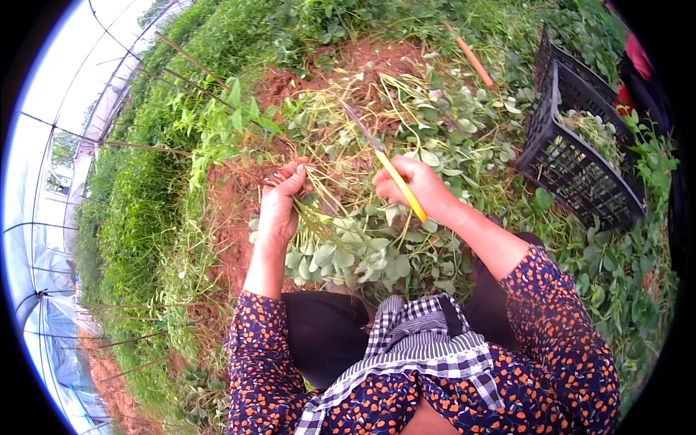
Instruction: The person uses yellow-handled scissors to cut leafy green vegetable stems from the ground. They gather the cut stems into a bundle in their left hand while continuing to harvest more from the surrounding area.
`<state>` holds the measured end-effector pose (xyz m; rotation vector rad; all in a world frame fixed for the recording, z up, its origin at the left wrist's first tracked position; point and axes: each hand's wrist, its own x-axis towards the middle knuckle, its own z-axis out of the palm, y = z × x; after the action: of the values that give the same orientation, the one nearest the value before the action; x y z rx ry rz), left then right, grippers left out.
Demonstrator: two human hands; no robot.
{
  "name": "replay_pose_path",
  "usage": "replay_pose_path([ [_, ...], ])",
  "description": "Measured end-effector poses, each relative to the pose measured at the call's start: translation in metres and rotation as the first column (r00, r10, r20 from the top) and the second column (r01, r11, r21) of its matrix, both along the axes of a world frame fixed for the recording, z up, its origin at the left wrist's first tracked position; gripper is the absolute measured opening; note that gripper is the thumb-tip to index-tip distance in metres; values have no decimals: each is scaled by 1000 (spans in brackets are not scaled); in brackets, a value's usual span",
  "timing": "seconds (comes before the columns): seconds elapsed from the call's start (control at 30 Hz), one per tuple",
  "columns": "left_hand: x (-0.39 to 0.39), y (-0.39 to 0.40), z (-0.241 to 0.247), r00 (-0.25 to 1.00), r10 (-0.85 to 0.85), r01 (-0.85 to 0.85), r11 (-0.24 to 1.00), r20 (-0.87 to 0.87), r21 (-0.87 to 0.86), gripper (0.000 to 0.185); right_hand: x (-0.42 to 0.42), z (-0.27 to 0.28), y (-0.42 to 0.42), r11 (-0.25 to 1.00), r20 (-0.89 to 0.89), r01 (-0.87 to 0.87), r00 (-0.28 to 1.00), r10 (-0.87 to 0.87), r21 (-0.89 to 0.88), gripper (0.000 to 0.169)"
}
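My left hand (285, 196) is closed around the thin stems of a bunch of uprooted leafy plants (331, 247), which look like strawberry seedlings. Their leaves, pale on the underside, hang toward my knees. In my right hand (416, 187) is a yellow-handled knife (401, 185), its narrow dark blade pointing up and away to the left. The blade is apart from my left hand, above a heap of cut or pulled plants (429, 119) spread over reddish soil.
At the right, a black plastic crate (590, 157) stands tilted with leafy plants inside. A tool with an orange handle (474, 62) lies beyond the heap. Bamboo stakes (193, 60) and dense greenery border the left. Another person's pink clothing (637, 57) shows behind the crate.
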<state>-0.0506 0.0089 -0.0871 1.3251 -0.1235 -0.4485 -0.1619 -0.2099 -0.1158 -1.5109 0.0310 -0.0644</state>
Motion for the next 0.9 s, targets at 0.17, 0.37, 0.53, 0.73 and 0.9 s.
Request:
replay_pose_path([
  [0.17,14,21,-7,996,82,-81,996,26,-44,24,-15,22,23,820,-322,-58,902,288,570,36],
  [0.37,15,19,-9,991,128,-125,990,38,-65,25,-17,10,6,855,-141,-510,843,518,94,43],
  [0.53,3,-2,-4,988,117,-115,993,100,-29,17,-17,5,7,863,-8,-501,865,501,-67,56],
  [0.73,-23,-17,18,1000,9,-9,1000,-13,-27,11,-9,-5,10,888,-120,-457,880,459,45,48],
  [0.9,-20,-16,9,999,-24,22,998,29,67,16,-5,-9,14,922,-186,-269,927,327,278,37],
])
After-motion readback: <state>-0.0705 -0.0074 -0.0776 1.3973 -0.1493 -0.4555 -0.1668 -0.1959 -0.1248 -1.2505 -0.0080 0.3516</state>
